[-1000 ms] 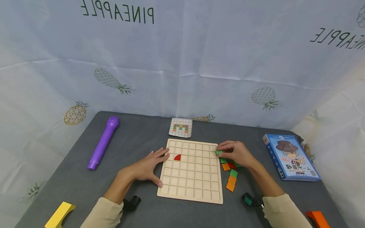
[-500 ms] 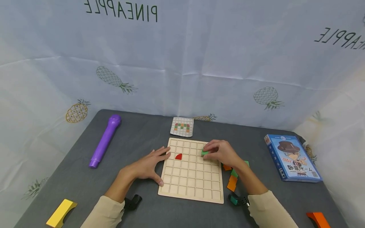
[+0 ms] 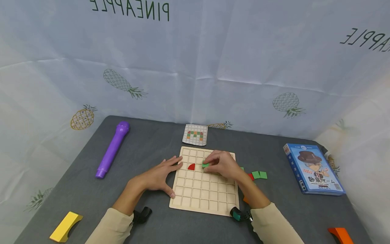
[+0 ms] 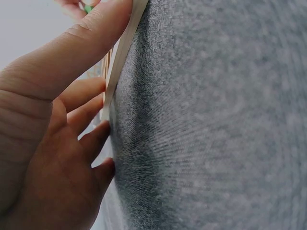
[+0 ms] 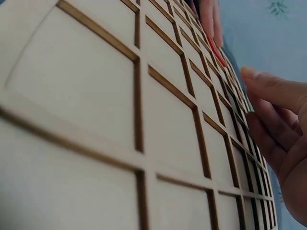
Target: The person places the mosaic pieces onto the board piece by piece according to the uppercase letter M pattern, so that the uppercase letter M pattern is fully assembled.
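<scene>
A wooden grid board (image 3: 198, 203) lies on the dark table, with a red quarter-round piece (image 3: 191, 166) in one of its upper left cells. My right hand (image 3: 223, 165) pinches a green square (image 3: 205, 165) over the board's upper middle, right of the red piece. My left hand (image 3: 156, 177) rests along the board's left edge, fingers spread; in the left wrist view the thumb (image 4: 96, 28) lies on the board's rim (image 4: 125, 48). The right wrist view shows the right hand (image 5: 283, 129) above the far cells, the green square hardly visible there.
Right of the board lie green squares (image 3: 259, 175) and a red piece (image 3: 251, 176), partly behind my forearm. A pattern card (image 3: 195, 135) stands beyond the board. Around are a purple microphone (image 3: 112, 149), yellow block (image 3: 65, 227), blue box (image 3: 313, 168) and orange block (image 3: 341, 235).
My right hand has carried the green square leftward from the board's right edge to beside the red piece. My left hand has stayed on the left edge.
</scene>
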Action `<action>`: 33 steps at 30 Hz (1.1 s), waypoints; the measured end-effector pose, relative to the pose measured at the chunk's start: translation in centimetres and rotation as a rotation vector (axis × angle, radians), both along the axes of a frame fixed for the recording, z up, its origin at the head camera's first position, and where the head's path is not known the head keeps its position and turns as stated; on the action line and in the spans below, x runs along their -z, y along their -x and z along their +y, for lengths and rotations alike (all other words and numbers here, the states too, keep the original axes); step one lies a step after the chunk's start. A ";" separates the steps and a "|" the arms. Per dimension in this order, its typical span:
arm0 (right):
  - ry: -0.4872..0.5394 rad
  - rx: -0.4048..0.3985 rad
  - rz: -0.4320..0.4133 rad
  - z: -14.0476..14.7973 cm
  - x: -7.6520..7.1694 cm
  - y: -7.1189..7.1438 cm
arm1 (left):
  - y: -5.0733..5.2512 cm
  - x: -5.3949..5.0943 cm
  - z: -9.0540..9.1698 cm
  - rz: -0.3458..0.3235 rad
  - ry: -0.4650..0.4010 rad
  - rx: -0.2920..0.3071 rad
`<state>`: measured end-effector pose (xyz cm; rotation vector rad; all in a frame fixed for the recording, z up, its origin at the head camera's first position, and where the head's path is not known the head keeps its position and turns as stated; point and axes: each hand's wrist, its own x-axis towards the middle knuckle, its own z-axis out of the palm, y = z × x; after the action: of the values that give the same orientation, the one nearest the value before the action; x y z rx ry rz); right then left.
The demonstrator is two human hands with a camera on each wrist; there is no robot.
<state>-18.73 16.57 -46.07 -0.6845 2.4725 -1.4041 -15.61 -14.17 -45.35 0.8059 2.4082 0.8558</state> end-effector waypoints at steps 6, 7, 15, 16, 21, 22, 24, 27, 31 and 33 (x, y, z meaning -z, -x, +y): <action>-0.052 0.035 0.000 -1.3 0.3 -0.2 | -0.1 -0.1 0.1 -0.004 0.004 -0.002; -0.063 0.040 0.004 -1.5 0.4 -0.2 | -0.1 -0.1 0.1 -0.004 0.003 -0.003; -0.112 0.059 0.051 -2.2 0.7 -0.5 | 0.0 -0.1 0.1 -0.001 -0.008 0.000; -0.113 0.062 0.057 -2.3 0.6 -0.5 | 0.0 -0.1 0.1 0.002 -0.010 0.002; -0.122 0.079 0.064 -2.7 0.8 -0.5 | -0.1 -0.2 0.0 0.006 -0.014 0.002; -0.121 0.082 0.063 -2.8 0.9 -0.5 | -0.1 -0.2 0.0 0.006 -0.014 0.003; -0.118 0.086 0.063 -2.9 1.0 -0.6 | -0.1 -0.2 0.0 0.010 -0.013 0.007; -0.113 0.095 0.060 -3.1 0.9 -0.6 | -0.1 -0.2 0.0 0.007 -0.014 0.008; -0.106 0.100 0.055 -3.2 0.8 -0.7 | -0.1 -0.2 0.1 0.002 -0.016 0.008; -0.103 0.101 0.054 -3.2 0.7 -0.7 | -0.1 -0.3 0.1 0.005 -0.017 0.008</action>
<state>-18.04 13.34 -46.80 -0.5910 2.6343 -1.2976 -15.50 -14.09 -45.07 0.8247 2.4039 0.8735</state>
